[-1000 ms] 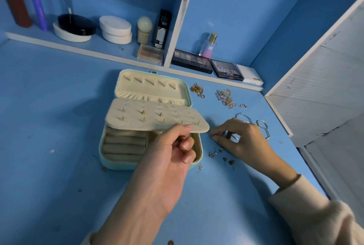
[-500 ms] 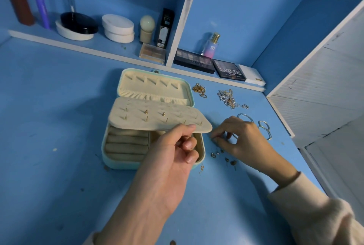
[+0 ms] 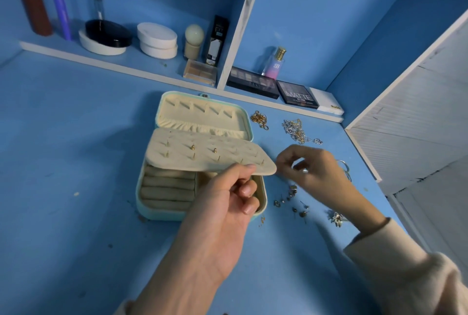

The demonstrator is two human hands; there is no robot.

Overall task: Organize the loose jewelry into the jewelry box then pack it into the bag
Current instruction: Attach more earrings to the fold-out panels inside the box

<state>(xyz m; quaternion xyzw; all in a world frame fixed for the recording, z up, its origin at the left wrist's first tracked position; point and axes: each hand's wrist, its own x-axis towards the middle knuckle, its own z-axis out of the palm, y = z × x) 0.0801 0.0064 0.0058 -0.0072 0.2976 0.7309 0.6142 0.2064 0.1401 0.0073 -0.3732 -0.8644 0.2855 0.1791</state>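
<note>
Jewelry box (image 3: 152,209): pale teal case, lying open on the blue tabletop (image 3: 76,162) at the centre of my feed. Its lid (image 3: 202,112) is folded back flat towards the shelf.
Box interior: I see cream ring rolls (image 3: 167,188) on the left side. The compartment on the right is mostly hidden by the left hand.
Earring panel (image 3: 202,156): cream flap raised over the box base and tilted. Its right corner juts out past the box edge.
Gold studs (image 3: 192,147): a few are pinned through the panel near its middle.
Left hand (image 3: 222,213): pinches the panel's near edge, thumb on top and fingers curled beneath.
Right hand (image 3: 316,172): blurred, fingers curled, fingertips just beside the panel's right corner. I see a bright speck by the fingers, but I cannot tell whether anything is pinched.
Loose earrings (image 3: 291,200): small pieces scattered on the tabletop to the right of the box, below the right hand.
Gold chain (image 3: 259,119): a heap just beside the lid's right edge.
Silver chains (image 3: 297,132): a tangled pile further right, apart from the gold chain.
Silver hoops (image 3: 345,167): partly hidden behind the right hand.
Shelf (image 3: 126,66): holds eyeshadow palettes (image 3: 253,82), a perfume bottle (image 3: 274,66) and round compacts (image 3: 157,39).
</note>
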